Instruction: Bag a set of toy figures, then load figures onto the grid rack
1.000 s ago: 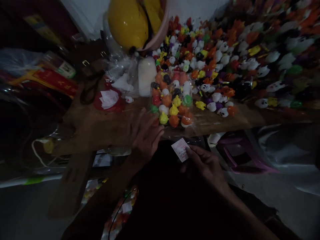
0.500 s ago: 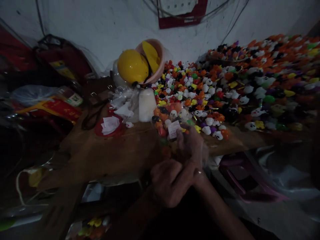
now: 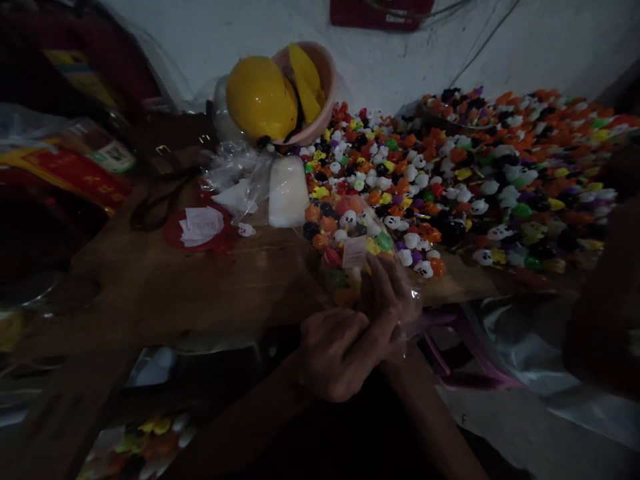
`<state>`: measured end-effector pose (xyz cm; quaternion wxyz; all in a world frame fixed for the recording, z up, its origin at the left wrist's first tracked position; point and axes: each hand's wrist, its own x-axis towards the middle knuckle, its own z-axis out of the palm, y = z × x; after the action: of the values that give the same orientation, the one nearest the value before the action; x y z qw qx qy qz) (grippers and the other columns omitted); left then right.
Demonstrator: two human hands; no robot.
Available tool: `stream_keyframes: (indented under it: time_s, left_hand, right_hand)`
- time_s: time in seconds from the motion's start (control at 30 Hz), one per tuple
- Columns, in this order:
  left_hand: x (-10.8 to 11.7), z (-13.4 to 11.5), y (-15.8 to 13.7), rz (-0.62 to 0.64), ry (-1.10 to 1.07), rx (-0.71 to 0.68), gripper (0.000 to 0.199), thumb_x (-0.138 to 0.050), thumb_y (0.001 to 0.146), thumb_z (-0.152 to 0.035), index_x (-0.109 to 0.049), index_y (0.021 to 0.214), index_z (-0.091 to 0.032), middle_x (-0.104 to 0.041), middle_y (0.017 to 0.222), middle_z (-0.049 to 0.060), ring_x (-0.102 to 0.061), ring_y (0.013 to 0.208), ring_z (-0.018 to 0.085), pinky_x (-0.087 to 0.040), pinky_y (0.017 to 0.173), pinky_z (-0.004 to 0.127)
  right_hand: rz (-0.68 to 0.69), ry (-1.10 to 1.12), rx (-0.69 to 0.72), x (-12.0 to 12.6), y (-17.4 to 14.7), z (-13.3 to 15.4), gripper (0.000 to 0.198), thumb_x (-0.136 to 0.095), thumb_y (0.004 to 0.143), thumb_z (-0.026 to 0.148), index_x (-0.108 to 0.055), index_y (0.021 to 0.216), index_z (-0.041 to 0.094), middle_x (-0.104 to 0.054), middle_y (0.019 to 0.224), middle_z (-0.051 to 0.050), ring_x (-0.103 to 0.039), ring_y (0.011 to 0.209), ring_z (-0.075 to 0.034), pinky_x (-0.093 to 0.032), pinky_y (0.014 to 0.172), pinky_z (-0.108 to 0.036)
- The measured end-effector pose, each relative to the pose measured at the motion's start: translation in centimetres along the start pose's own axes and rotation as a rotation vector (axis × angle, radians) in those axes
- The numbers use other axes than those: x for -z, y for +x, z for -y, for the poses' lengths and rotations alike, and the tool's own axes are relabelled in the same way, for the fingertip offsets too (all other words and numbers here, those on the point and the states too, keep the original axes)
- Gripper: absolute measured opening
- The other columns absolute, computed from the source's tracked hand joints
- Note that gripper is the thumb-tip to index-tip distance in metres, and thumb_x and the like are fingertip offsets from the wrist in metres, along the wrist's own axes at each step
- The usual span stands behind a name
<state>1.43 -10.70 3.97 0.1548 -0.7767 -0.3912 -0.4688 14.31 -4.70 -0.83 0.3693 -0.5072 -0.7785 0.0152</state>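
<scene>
A clear plastic bag (image 3: 345, 280) of small coloured toy figures lies at the table's front edge, with orange, black, white and green heads showing through it. My left hand (image 3: 333, 353) is closed in a fist at the near end of the bag, gripping the plastic; its fingertips are hidden. Crossing just beyond it, my right hand (image 3: 387, 287) reaches forward with clear film around its wrist and side. Its fingertips hold the edge of a small white printed paper slip (image 3: 355, 252), which lies over the toys in the bag.
A big heap of toy figures (image 3: 450, 173) covers the table's right side. Behind stands a pink bowl (image 3: 327, 87) with yellow pieces. A white block (image 3: 287, 192), crumpled plastic (image 3: 235, 167) and a red dish (image 3: 173, 230) of paper slips (image 3: 201, 225) are left. A purple stool (image 3: 463, 360) stands below.
The view has shifted, so the wall and bowl sit higher. My right hand's fingers have shifted slightly at the slip, which has turned a little. My left hand keeps its grip.
</scene>
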Motion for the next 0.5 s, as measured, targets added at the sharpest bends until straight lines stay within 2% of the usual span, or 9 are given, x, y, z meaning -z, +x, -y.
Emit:
stream_keyframes:
  time_s: [0.07,0.17,0.23,0.33,0.5]
  left_hand:
    - [0.3,0.2,0.0,-0.003,0.003,-0.014,0.017,-0.064,0.096,-0.013,-0.066,0.111,-0.006,-0.062,0.063,-0.003,-0.059,0.055,0.010,-0.050,0.057,0.024]
    - [0.6,0.1,0.0,-0.009,-0.012,-0.032,0.012,-0.063,0.097,-0.015,-0.068,0.106,-0.008,-0.065,0.066,-0.002,-0.063,0.059,0.010,-0.052,0.059,0.023]
    - [0.8,-0.1,-0.3,-0.004,-0.035,-0.054,0.013,-0.059,0.099,-0.014,-0.069,0.105,-0.007,-0.068,0.070,0.000,-0.064,0.063,0.010,-0.053,0.060,0.024]
    - [1.0,-0.5,-1.1,0.027,-0.090,-0.094,0.020,-0.062,0.097,-0.014,-0.067,0.113,-0.004,-0.070,0.076,0.002,-0.064,0.065,0.012,-0.054,0.062,0.028]
    - [1.3,-0.5,-2.6,0.122,-0.190,-0.117,0.035,-0.070,0.088,-0.008,-0.062,0.121,0.000,-0.068,0.075,0.002,-0.061,0.062,0.013,-0.050,0.054,0.029]
  right_hand:
    - [0.000,-0.044,0.070,0.2,-1.4,-0.3,0.051,-0.045,0.103,0.028,-0.046,0.153,0.036,-0.059,0.146,-0.008,-0.057,0.135,-0.037,-0.049,0.109,-0.059]
    - [0.103,-0.053,0.218,0.4,-2.1,0.1,0.059,-0.043,0.103,0.024,-0.032,0.160,0.035,-0.056,0.151,-0.009,-0.052,0.140,-0.041,-0.036,0.116,-0.074]
    - [0.174,-0.029,0.255,0.4,-1.6,1.0,0.060,-0.042,0.103,0.025,-0.031,0.161,0.032,-0.055,0.152,-0.010,-0.050,0.142,-0.042,-0.027,0.118,-0.080]
    - [0.242,-0.023,0.203,0.4,-0.1,2.4,0.055,-0.045,0.102,0.028,-0.041,0.157,0.027,-0.050,0.155,-0.012,-0.043,0.146,-0.042,-0.015,0.123,-0.080]
    - [0.184,-0.123,0.106,0.5,1.1,3.4,0.048,-0.046,0.103,0.033,-0.054,0.145,0.012,-0.055,0.148,-0.024,-0.042,0.147,-0.043,-0.009,0.124,-0.078]
